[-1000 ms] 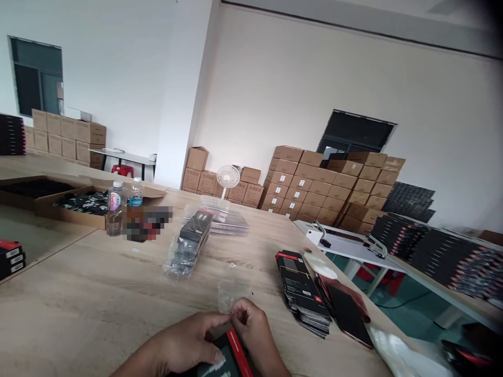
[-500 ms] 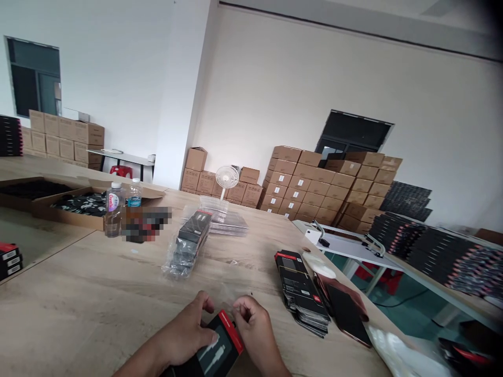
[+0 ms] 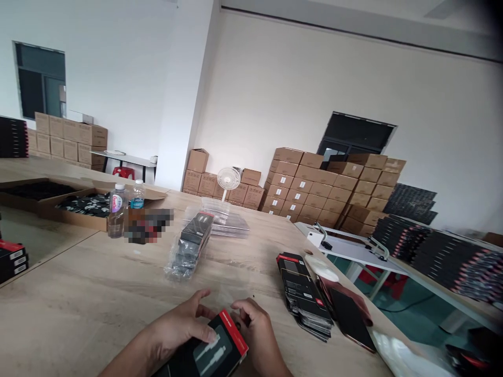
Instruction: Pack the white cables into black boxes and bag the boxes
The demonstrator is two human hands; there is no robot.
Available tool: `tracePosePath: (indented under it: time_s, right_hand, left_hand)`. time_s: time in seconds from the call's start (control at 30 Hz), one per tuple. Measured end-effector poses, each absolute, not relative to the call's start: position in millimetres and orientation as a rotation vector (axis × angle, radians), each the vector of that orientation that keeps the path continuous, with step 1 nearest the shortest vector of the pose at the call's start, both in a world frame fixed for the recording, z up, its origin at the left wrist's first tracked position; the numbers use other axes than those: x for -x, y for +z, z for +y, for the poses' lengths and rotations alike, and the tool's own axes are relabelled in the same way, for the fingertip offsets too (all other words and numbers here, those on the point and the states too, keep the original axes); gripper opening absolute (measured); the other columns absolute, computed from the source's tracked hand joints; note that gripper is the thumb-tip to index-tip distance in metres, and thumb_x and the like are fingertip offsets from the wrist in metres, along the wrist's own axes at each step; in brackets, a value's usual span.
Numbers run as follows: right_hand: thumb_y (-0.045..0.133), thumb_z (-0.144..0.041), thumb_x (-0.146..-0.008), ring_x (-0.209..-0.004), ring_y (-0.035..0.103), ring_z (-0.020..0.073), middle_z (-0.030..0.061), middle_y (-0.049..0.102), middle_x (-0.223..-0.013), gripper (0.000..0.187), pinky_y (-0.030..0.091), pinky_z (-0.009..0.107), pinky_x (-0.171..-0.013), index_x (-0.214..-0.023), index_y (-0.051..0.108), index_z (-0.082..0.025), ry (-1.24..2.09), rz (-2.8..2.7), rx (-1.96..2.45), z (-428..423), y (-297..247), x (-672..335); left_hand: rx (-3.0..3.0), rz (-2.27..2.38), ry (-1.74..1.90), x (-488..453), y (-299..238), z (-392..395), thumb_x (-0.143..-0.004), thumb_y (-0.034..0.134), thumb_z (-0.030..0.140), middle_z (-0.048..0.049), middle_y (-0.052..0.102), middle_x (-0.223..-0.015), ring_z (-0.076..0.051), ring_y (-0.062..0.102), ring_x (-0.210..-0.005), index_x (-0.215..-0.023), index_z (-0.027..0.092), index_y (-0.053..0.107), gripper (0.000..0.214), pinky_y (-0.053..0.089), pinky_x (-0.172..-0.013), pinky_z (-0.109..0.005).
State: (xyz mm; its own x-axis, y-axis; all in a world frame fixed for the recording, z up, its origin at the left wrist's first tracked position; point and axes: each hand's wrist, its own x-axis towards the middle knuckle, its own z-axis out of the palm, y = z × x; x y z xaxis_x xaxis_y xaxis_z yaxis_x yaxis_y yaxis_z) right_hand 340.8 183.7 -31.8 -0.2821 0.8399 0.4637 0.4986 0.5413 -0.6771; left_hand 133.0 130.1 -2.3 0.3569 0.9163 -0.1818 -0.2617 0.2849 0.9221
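My left hand [image 3: 184,327] is closed around a black cable box [image 3: 212,356] with a red end and a picture of white cable plugs. Its thumb presses on the printed front. At the red end, my right hand [image 3: 255,327] has its fingers curled in a pinch beside the box edge; what lies between them is hidden. A thin clear plastic piece [image 3: 227,296] shows faintly just beyond both hands. Farther off lie several similar boxes [image 3: 196,228] in a clear bag [image 3: 176,267]. To the right is a stack of flat black cartons [image 3: 302,293].
Two water bottles [image 3: 117,212] stand at the left by open cardboard trays [image 3: 74,221]. More black boxes [image 3: 13,259] sit at the left edge. Clear plastic sheets [image 3: 231,228] lie behind the bagged boxes. A dark phone-like slab [image 3: 351,317] rests on the right beside white plastic [image 3: 401,356].
The cable box has tilted slightly and come a little more into view. My right fingers have curled in closer behind its red end. The whole view has shifted slightly.
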Motion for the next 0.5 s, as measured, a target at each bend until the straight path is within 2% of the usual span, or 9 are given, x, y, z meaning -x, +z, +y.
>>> tracePosePath:
  time_s: [0.1,0.2,0.33,0.5]
  right_hand:
    - [0.058,-0.022,-0.078,-0.057,0.052,0.0147,-0.0017,0.056,-0.063,0.009,0.040,0.024,-0.054,-0.074,0.067,-0.020,0.616,-1.908,1.083,183.8,-33.9,-338.6]
    - [0.056,-0.024,-0.081,-0.062,0.056,0.0158,-0.0001,0.059,-0.067,0.014,0.042,0.025,-0.058,-0.072,0.066,-0.020,0.627,-1.920,1.089,181.4,-29.5,-338.8]
    - [0.055,-0.024,-0.083,-0.065,0.057,0.0161,0.0009,0.062,-0.070,0.015,0.042,0.025,-0.059,-0.074,0.067,-0.021,0.575,-1.961,1.093,177.9,-23.3,-339.0]
    - [0.055,-0.024,-0.084,-0.065,0.057,0.0158,0.0010,0.062,-0.070,0.016,0.042,0.024,-0.059,-0.074,0.067,-0.021,0.538,-1.995,1.080,174.8,-18.4,-335.5]
  left_hand:
    - [-0.948,0.929,0.934,-137.1,-8.2,133.5,-0.043,0.070,0.012,-0.0081,0.060,-0.105,-0.024,0.060,-0.092,-0.140,0.012,0.020,0.109,0.042,-0.078,-0.032]
    - [-0.999,0.995,0.964,-139.2,-13.2,136.5,-0.045,0.067,0.013,-0.0073,0.060,-0.103,-0.022,0.060,-0.089,-0.139,0.011,0.023,0.104,0.042,-0.076,-0.031]
    - [-1.094,1.093,0.989,-138.4,-19.1,139.1,-0.049,0.064,0.011,-0.0085,0.059,-0.107,-0.021,0.060,-0.085,-0.133,0.012,0.031,0.091,0.042,-0.073,-0.030]
    - [-1.265,1.168,0.994,-138.8,-25.1,142.3,-0.051,0.063,0.012,-0.0056,0.060,-0.106,-0.017,0.057,-0.078,-0.110,0.016,0.047,0.061,0.040,-0.064,-0.026]
